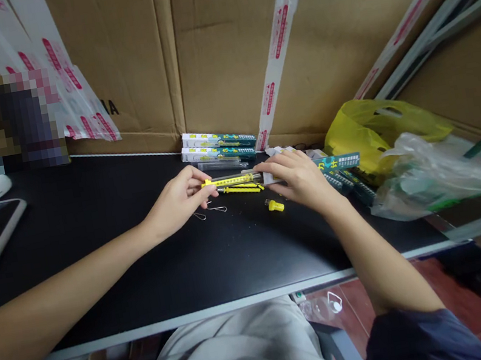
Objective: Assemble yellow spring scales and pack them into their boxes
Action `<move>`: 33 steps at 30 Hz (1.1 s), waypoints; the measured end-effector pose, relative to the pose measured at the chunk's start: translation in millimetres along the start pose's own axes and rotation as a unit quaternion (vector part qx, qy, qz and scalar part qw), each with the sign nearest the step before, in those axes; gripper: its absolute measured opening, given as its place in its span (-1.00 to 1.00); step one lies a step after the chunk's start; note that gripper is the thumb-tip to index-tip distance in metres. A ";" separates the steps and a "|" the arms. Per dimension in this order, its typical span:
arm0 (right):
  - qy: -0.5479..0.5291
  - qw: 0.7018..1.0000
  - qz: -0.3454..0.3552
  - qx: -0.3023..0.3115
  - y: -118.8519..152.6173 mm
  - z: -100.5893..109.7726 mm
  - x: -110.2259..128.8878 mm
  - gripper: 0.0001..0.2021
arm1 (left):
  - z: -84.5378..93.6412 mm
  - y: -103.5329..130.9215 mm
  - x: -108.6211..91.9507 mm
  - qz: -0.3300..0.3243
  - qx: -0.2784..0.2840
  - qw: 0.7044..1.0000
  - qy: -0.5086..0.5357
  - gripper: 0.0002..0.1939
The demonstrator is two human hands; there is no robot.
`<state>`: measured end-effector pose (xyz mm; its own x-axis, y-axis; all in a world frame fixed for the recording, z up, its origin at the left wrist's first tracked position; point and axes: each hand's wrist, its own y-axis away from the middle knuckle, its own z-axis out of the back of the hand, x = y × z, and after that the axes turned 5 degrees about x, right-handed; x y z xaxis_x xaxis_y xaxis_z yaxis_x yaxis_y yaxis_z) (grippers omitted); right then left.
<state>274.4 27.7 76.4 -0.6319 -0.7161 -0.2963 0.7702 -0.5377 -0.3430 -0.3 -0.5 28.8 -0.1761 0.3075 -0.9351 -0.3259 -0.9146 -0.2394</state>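
Black worktop (pixel 184 281): pale edge at six o'clock, broad stretch inside it; brown cardboard (pixel 226 65) at twelve. Slender clear-and-yellow tube (pixel 229 180), centre: left hand (pixel 181 197) pinches its nine-o'clock end; right hand (pixel 300 181), palm down, grasps white-and-teal carton (pixel 343 163) at three.

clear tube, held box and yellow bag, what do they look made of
Clear tube: probably smooth plastic, since yellow shows through, though glass can't be ruled out. Held box: likely printed card, with flat faces and straight edges; finish hard to judge. Yellow bag: apparently thin plastic film, slightly shiny, crumpled and partly see-through.
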 end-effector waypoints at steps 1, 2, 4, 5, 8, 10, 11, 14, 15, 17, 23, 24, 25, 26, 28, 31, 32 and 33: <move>-0.005 1.000 0.002 -0.001 -0.1 -0.6 0.8 -0.68 | 0.0 1.4 -1.7 -0.003 0.004 1.000 -0.016 -0.74; -0.010 1.000 0.007 -0.002 -0.4 -1.3 2.4 -0.68 | -0.3 2.8 -3.3 -0.004 0.007 1.000 -0.028 -0.72; -0.028 0.999 0.022 -0.002 -1.4 -3.0 7.9 -0.65 | -1.3 4.9 -5.4 -0.003 0.008 0.998 -0.057 -0.69; -0.038 0.999 0.030 -0.003 -2.0 -3.8 11.6 -0.64 | -1.9 5.7 -6.0 -0.004 0.007 0.997 -0.078 -0.69; -0.059 0.997 0.039 -0.007 -3.9 -5.4 22.9 -0.66 | -3.6 7.4 -6.5 -0.042 -0.015 0.988 -0.151 -0.70; -0.060 0.997 0.043 -0.016 -4.9 -6.2 28.9 -0.70 | -4.5 8.4 -6.7 -0.086 -0.029 0.979 -0.184 -0.72; -0.059 0.997 0.046 -0.020 -5.4 -6.7 31.2 -0.72 | -4.9 8.8 -6.8 -0.105 -0.032 0.974 -0.196 -0.73; -0.067 0.996 0.052 -0.022 -7.0 -8.7 37.5 -0.76 | -6.7 10.2 -7.0 -0.130 -0.020 0.967 -0.217 -0.75; -0.071 0.996 0.052 -0.019 -7.4 -9.6 39.9 -0.76 | -7.5 10.7 -6.8 -0.131 -0.014 0.967 -0.219 -0.75; -0.079 0.995 0.052 -0.017 -8.2 -11.3 45.1 -0.75 | -9.4 11.6 -6.2 -0.130 -0.005 0.966 -0.221 -0.75; -0.091 0.993 0.056 -0.041 -8.9 -15.3 57.0 -0.74 | -15.7 14.6 -6.8 -0.114 0.027 0.969 -0.218 -0.75; -0.090 0.993 0.056 -0.045 -8.9 -15.4 57.5 -0.74 | -16.5 14.8 -6.8 -0.116 0.031 0.968 -0.221 -0.76; -0.089 0.993 0.056 -0.047 -9.0 -15.5 57.5 -0.74 | -17.0 15.0 -6.4 -0.120 0.034 0.966 -0.225 -0.77; -0.087 0.993 0.057 -0.049 -9.1 -15.4 57.3 -0.73 | -17.4 15.0 -5.8 -0.125 0.036 0.964 -0.230 -0.78; -0.085 0.993 0.061 -0.051 -9.3 -15.2 56.7 -0.72 | -17.4 14.8 -3.9 -0.135 0.038 0.960 -0.242 -0.79; -0.082 0.993 0.066 -0.052 -9.5 -15.1 56.2 -0.71 | -16.2 14.5 -1.2 -0.151 0.038 0.951 -0.266 -0.83; -0.081 0.993 0.067 -0.051 -9.4 -15.2 56.3 -0.71 | -15.8 14.6 -0.8 -0.155 0.038 0.948 -0.275 -0.84; -0.080 0.993 0.067 -0.051 -9.4 -15.4 56.5 -0.71 | -15.5 14.7 -0.5 -0.159 0.038 0.945 -0.283 -0.85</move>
<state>230.1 -0.9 49.1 -0.4970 -0.8439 -0.2020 0.8282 -0.3918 -0.4007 9.4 -18.1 21.7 -0.5197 0.6750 -0.5237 -0.5080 -0.7370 -0.4459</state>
